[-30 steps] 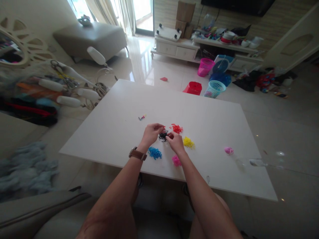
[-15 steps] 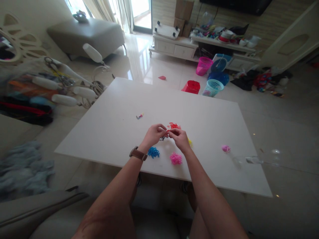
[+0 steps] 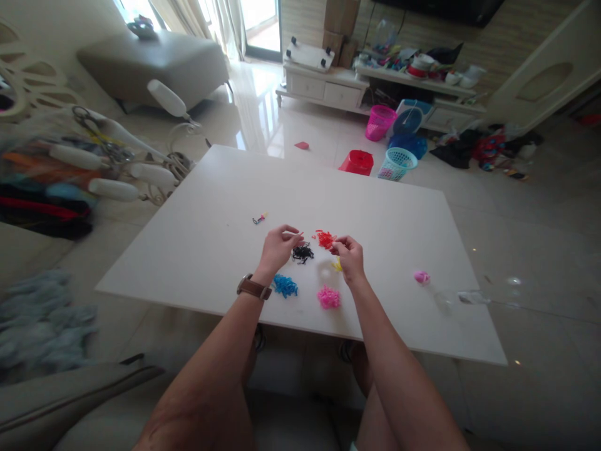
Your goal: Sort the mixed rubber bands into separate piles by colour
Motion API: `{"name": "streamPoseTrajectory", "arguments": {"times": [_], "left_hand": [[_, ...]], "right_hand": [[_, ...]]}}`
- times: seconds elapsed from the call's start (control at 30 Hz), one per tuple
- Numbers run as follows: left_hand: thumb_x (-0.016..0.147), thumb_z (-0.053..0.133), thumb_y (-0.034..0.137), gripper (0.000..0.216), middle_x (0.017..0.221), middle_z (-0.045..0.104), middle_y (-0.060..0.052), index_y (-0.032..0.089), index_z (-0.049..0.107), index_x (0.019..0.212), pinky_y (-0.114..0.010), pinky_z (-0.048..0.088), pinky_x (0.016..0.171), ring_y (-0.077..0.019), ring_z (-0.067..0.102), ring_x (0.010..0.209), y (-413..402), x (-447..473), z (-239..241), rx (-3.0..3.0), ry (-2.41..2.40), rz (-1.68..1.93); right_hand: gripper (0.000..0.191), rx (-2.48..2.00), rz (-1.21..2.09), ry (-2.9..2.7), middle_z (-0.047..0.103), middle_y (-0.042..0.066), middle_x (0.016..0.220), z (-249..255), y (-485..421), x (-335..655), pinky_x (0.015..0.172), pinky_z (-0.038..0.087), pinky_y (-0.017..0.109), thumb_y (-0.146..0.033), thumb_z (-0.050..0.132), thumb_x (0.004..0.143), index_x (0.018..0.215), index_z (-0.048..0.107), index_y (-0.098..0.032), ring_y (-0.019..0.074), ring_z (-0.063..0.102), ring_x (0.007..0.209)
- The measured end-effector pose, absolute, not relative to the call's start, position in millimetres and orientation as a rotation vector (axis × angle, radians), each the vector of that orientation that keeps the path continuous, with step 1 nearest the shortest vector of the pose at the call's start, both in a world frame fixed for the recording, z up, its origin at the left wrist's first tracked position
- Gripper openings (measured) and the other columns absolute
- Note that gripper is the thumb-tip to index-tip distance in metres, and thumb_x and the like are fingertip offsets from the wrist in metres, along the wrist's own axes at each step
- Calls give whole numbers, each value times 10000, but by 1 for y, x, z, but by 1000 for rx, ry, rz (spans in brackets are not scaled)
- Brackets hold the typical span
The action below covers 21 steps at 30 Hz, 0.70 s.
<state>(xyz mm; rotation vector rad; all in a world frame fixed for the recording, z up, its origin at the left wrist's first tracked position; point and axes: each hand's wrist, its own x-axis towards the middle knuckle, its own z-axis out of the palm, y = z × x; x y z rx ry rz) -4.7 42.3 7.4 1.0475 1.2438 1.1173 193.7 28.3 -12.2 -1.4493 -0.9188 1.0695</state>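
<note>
Small heaps of tiny loops lie on the white table [image 3: 211, 225]: red [image 3: 323, 238], black [image 3: 302, 253], blue [image 3: 285, 286], pink [image 3: 328, 297], and a yellow heap [image 3: 337, 265] half hidden behind my right hand. My left hand [image 3: 278, 247], with a brown watch at the wrist, hovers left of the black heap, its thumb and forefinger pinched on something too small to name. My right hand [image 3: 350, 255] is curled shut just right of the red heap, its fingertips pinched; what it holds is unclear.
A tiny mixed-colour piece [image 3: 258, 218] lies further left on the table, a pink clump [image 3: 421, 277] to the right. On the floor beyond stand a red tub [image 3: 357, 162], a teal basket [image 3: 397, 164] and a pink basket [image 3: 379, 122]. Cluttered toys lie at left.
My hands were together over the black heap; they have drawn apart, the right going right, the left staying left. The black heap is uncovered.
</note>
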Motion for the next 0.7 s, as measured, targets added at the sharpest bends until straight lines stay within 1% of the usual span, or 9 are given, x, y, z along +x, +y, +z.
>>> {"name": "streamPoseTrajectory", "arguments": {"times": [0.13,0.27,0.37,0.5,0.57,0.63,0.7], "left_hand": [[773,791,353,265,813,775,-117,144,664,876,-413,612,817,-252,768,798,46,-10,13,1006,1222,1186],[776,793,350,260,807,772,-109,146,661,869,-408,613,820,-237,765,787,45,-7,21,953,1159,1185],[802,758,325,215,807,771,-106,147,666,880,-393,613,802,-236,767,789,43,-6,25,942,1123,1172],[819,722,287,172,810,772,-104,146,672,905,-368,607,787,-229,768,792,42,-8,29,941,1088,1161],[817,715,272,157,808,772,-106,140,676,895,-358,604,783,-225,768,787,41,-9,31,928,1084,1161],[817,710,262,146,810,772,-111,132,681,877,-354,604,774,-222,766,772,40,-10,33,918,1072,1151],[815,715,265,148,813,771,-115,127,684,858,-352,605,765,-218,764,756,40,-11,34,910,1050,1138]], "right_hand": [[147,-1598,906,-993,618,-12,676,-17,29,213,675,514,306,-339,643,696,726,606,-201,168,617,654],[121,-1786,653,-1233,658,11,709,-16,23,232,714,480,308,-322,611,713,696,619,-202,182,611,701],[118,-1886,501,-1224,689,24,755,-13,24,239,710,465,294,-313,590,739,709,628,-205,182,622,724],[96,-2078,475,-1365,708,21,787,-12,43,235,671,434,273,-279,577,761,717,634,-215,172,621,716],[75,-2180,459,-1468,721,32,827,-13,57,229,676,424,268,-260,591,760,737,645,-215,176,627,753],[55,-2246,481,-1552,731,51,866,-15,70,224,680,421,266,-246,620,745,754,660,-209,184,634,789],[37,-2262,537,-1603,735,66,858,-17,81,221,685,427,268,-227,650,722,737,670,-200,192,641,792]]}}
